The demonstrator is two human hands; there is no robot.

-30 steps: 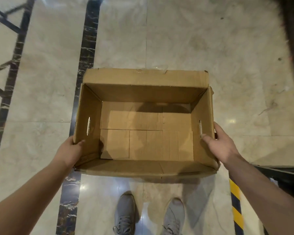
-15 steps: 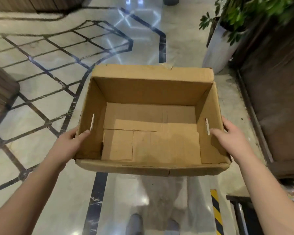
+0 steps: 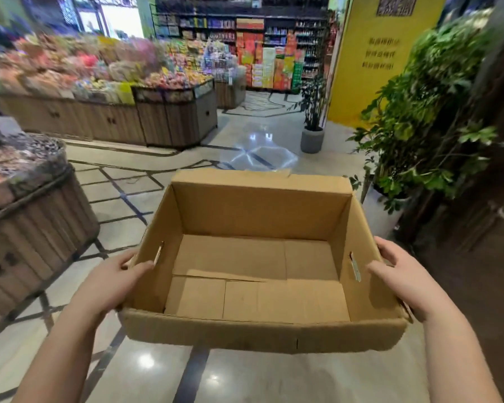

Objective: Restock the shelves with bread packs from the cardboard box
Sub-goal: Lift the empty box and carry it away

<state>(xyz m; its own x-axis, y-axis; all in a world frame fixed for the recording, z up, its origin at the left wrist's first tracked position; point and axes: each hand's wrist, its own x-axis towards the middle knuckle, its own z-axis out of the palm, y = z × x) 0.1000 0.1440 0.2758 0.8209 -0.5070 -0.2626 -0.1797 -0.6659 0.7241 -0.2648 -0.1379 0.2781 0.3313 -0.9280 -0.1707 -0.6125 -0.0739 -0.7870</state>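
Observation:
An open cardboard box (image 3: 262, 334) hangs in front of me above the floor, and I see no bread packs inside it. My left hand (image 3: 108, 283) grips its left wall, thumb over the rim near the handle slot. On the other side my right hand (image 3: 402, 282) grips the right wall, thumb inside and fingers outside. Stocked shelves (image 3: 262, 48) stand far ahead across the store.
A wooden display stand (image 3: 32, 228) with goods is close on my left. More wooden stands (image 3: 169, 117) with colourful goods sit ahead left. Potted plants (image 3: 419, 126) and a dark wooden wall (image 3: 483, 228) are on my right, before a yellow pillar (image 3: 376, 53). Polished floor (image 3: 256, 146) stretches ahead.
My view has swung up from the floor to the store aisle. The box stays held between both hands and has risen with them; my shoes have left the view.

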